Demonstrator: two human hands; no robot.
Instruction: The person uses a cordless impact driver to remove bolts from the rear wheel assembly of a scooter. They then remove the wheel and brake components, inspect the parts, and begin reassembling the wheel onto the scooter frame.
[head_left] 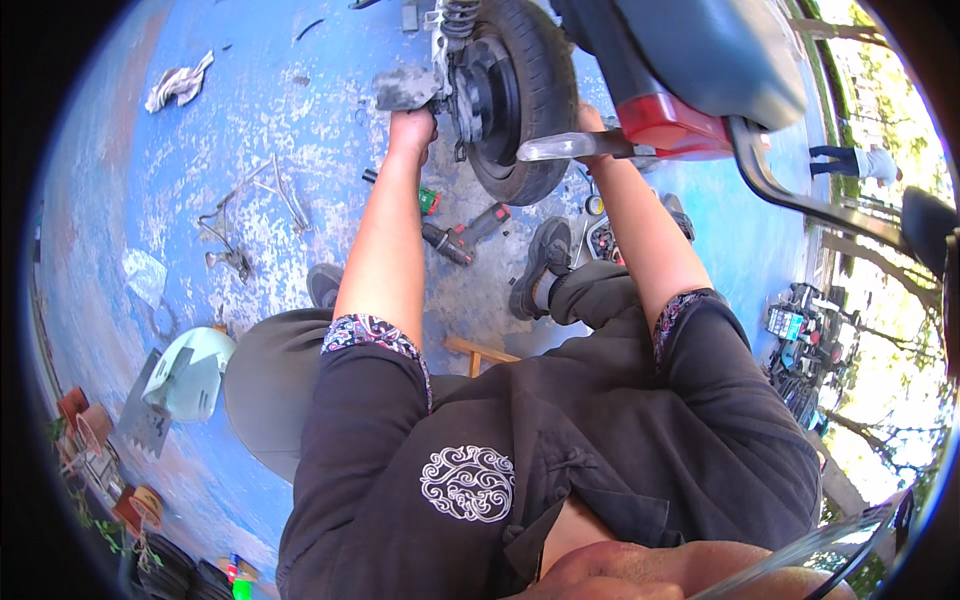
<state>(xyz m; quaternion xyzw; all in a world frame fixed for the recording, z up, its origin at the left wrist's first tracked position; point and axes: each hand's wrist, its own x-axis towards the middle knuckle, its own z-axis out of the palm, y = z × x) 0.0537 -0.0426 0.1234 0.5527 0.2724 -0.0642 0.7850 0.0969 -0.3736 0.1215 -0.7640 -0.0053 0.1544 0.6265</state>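
Note:
A scooter's rear wheel [535,105] with a black tire hangs at top centre, beside a coil spring [460,18]. My left hand [410,135] is closed just under a scuffed grey metal bracket [405,88], left of the hub; what its fingers hold is hidden. My right hand [592,135] is at the tire's right side, largely hidden by the tire and a silver bar [560,147], so its fingers cannot be made out. Above right are the red tail light [670,130] and black rear body [710,50]. A cordless power tool [448,240] lies below the wheel.
Blue floor holds a rag [178,85], a metal frame [230,250], a pale panel [190,375] and a small wooden stool [475,352]. Pots [90,420] line the left edge; dark equipment [805,350] stands right. Another person [865,163] stands far right.

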